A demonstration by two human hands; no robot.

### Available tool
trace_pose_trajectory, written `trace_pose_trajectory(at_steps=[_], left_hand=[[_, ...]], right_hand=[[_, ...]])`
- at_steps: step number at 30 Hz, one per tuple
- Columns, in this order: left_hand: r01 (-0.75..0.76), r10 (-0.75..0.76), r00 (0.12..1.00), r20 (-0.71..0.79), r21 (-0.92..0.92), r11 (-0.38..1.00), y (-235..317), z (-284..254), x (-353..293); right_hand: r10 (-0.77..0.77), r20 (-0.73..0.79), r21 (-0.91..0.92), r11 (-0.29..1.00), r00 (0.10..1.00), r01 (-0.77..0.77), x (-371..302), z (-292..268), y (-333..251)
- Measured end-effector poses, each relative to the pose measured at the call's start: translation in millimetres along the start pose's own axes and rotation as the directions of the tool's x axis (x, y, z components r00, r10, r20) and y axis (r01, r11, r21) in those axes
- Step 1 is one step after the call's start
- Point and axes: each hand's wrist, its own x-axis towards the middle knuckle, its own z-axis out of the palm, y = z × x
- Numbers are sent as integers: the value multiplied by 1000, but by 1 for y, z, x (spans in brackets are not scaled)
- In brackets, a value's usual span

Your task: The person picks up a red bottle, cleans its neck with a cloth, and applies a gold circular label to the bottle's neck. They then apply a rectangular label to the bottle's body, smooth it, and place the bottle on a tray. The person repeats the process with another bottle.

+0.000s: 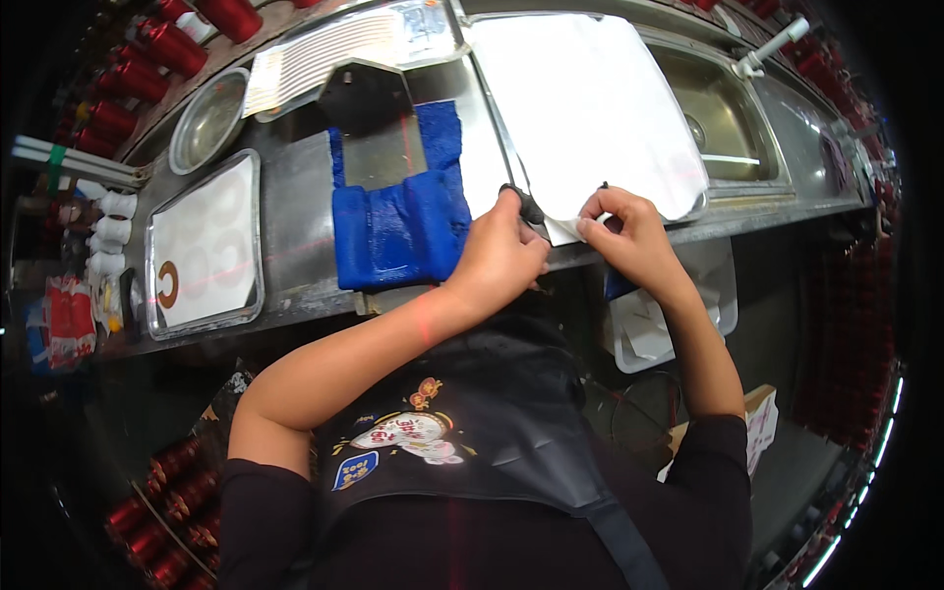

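Note:
A large white sheet (590,98) lies on the metal workbench (295,226), its near edge hanging over the front rim. My left hand (503,251) grips a small black-handled tool (529,206) at that near edge. My right hand (629,231) pinches the sheet's lower corner just beside it, fingers closed on the material. The two hands are close together, almost touching. To their left lies a folded blue towel (403,221).
A metal tray (202,246) with a white sheet and a brown ring sits at the left, a round steel bowl (208,118) behind it. Red thread cones (147,59) line the edges. A sunken steel basin (728,118) is at the right. A white bin (669,324) hangs below the bench.

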Motion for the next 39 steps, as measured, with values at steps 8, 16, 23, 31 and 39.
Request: trace_pose_trajectory(at_steps=[8,16,23,31,39], left_hand=[[-71,62,994,-95,-104,992,16,5,-3],[-46,36,996,-80,-121,992,19,15,2],[-55,42,996,-83,-152,987,16,14,3],[-49,39,997,-72,-135,990,15,13,5],[-39,30,997,-67,-151,988,13,12,4]], right_hand=[[98,64,96,990,993,-104,-6,-6,-2],[140,183,61,986,973,-153,7,-8,-2],[179,348,166,954,920,-249,25,-12,4],[134,395,221,947,909,-235,26,-15,6],[127,399,185,959,908,-215,26,-16,7]])
